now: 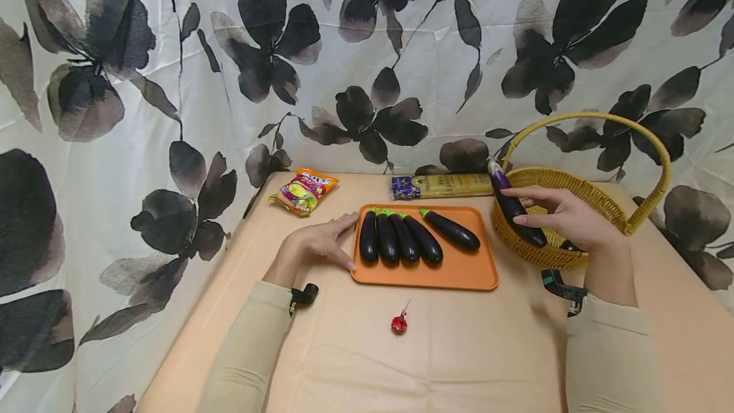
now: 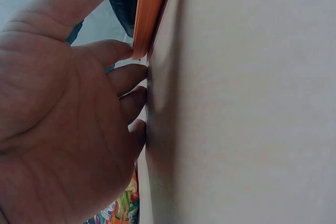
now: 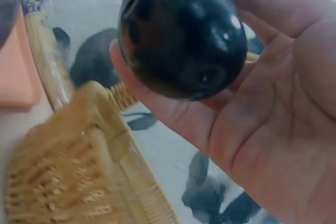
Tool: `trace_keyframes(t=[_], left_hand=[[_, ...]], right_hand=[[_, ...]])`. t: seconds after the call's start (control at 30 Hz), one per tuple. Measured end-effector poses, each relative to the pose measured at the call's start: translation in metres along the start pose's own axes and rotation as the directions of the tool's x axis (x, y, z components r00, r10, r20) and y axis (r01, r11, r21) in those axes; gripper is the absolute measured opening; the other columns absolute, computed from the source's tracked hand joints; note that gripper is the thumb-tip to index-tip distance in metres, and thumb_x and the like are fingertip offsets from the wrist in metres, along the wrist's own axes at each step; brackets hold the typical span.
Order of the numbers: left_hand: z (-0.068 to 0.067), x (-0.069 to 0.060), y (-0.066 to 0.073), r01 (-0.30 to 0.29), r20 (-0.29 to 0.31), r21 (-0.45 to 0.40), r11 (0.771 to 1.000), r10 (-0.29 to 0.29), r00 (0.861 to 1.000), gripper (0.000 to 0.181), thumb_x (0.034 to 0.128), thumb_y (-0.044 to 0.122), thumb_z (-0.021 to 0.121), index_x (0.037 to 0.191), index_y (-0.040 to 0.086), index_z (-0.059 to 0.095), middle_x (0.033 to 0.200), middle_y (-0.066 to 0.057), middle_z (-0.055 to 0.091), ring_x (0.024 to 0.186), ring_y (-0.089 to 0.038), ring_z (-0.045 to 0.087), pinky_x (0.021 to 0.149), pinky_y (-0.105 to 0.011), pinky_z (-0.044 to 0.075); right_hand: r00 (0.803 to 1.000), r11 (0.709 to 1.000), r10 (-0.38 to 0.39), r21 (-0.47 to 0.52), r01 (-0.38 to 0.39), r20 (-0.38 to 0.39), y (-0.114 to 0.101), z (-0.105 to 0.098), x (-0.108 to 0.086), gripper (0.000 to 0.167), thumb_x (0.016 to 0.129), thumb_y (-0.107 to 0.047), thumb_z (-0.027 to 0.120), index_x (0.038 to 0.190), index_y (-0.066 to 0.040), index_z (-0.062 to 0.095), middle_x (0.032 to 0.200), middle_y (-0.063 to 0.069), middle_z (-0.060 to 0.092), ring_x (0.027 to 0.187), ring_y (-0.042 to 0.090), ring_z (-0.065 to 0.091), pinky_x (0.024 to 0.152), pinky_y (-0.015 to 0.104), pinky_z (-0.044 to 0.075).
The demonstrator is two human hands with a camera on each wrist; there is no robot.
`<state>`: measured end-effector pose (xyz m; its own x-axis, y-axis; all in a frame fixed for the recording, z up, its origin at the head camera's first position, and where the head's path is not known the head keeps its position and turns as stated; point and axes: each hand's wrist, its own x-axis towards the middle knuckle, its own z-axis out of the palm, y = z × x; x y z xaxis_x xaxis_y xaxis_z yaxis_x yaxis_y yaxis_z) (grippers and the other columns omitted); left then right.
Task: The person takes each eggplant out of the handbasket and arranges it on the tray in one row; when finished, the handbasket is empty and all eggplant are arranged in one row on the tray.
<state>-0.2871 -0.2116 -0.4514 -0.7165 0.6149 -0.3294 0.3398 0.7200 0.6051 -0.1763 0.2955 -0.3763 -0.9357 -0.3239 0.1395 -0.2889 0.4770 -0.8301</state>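
Note:
Pinched between the thumb and fingers of my right hand (image 1: 573, 212) is a dark purple eggplant (image 1: 510, 209), tilted over the left side of the wicker basket (image 1: 513, 244). Its round glossy end (image 3: 184, 40) faces the right wrist camera. A dark thing (image 1: 569, 246), only partly visible, lies inside the basket. Several more eggplants (image 1: 406, 241) lie on the orange tray (image 1: 476, 273), most side by side at its left and one slanted apart. My left hand (image 1: 321, 241) rests at the tray's left edge, thumb and a fingertip touching the rim (image 2: 144, 30).
A colourful snack bag (image 1: 305, 192) lies behind the left hand. A long pack of what looks like spaghetti (image 1: 453, 185) lies behind the tray. In front sits a red-wrapped lollipop (image 1: 399, 323). The basket's tall handle (image 1: 590, 115) arches up; a floral curtain (image 1: 367, 69) hangs behind the table.

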Motion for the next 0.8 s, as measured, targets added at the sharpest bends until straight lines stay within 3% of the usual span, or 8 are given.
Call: trace_keyframes(t=[0.23, 0.5, 0.67, 0.8], left_hand=[[0.001, 0.000, 0.001, -0.001, 0.000, -0.002, 1.000, 0.001, 1.000, 0.134, 0.0684, 0.052, 0.095, 0.169, 0.025, 0.011, 0.177, 0.000, 0.003, 0.164, -0.024, -0.001, 0.133, -0.048, 0.005], [0.000, 0.000, 0.001, 0.001, -0.002, 0.005, 1.000, 0.000, 1.000, 0.134, 0.0687, 0.052, 0.095, 0.169, 0.026, 0.010, 0.177, 0.002, 0.004, 0.164, -0.022, -0.001, 0.133, -0.047, 0.005], [0.000, 0.000, 0.002, 0.001, -0.002, 0.012, 1.000, -0.001, 1.000, 0.134, 0.0690, 0.052, 0.095, 0.169, 0.025, 0.010, 0.177, 0.001, 0.004, 0.164, -0.022, 0.000, 0.133, -0.047, 0.006], [0.000, 0.000, 0.002, 0.003, -0.002, 0.006, 1.000, -0.003, 1.000, 0.134, 0.0689, 0.051, 0.095, 0.169, 0.024, 0.011, 0.177, 0.001, 0.004, 0.164, -0.023, -0.001, 0.133, -0.047, 0.005]], right_hand=[[0.999, 0.994, 0.014, -0.108, -0.010, 0.032, -0.003, 0.015, 0.014, 0.052, 0.098, -0.018, 0.074, 0.148, -0.019, 0.061, 0.140, 0.007, 0.055, 0.114, 0.018, 0.051, 0.080, 0.023, 0.055], [0.998, 0.974, 0.036, -0.223, -0.025, 0.047, -0.003, 0.028, 0.030, 0.051, 0.101, -0.023, 0.070, 0.151, -0.021, 0.057, 0.142, 0.016, 0.057, 0.116, 0.030, 0.053, 0.081, 0.027, 0.055], [0.997, 0.955, 0.020, -0.297, 0.002, 0.072, -0.005, 0.039, 0.039, 0.051, 0.101, -0.017, 0.070, 0.150, -0.015, 0.058, 0.122, 0.016, 0.061, 0.103, 0.029, 0.053, 0.074, 0.031, 0.049], [0.995, 0.943, 0.046, -0.331, -0.015, 0.085, -0.006, 0.046, 0.044, 0.050, 0.099, -0.015, 0.072, 0.148, -0.014, 0.060, 0.106, 0.014, 0.056, 0.090, 0.026, 0.048, 0.068, 0.033, 0.042]])
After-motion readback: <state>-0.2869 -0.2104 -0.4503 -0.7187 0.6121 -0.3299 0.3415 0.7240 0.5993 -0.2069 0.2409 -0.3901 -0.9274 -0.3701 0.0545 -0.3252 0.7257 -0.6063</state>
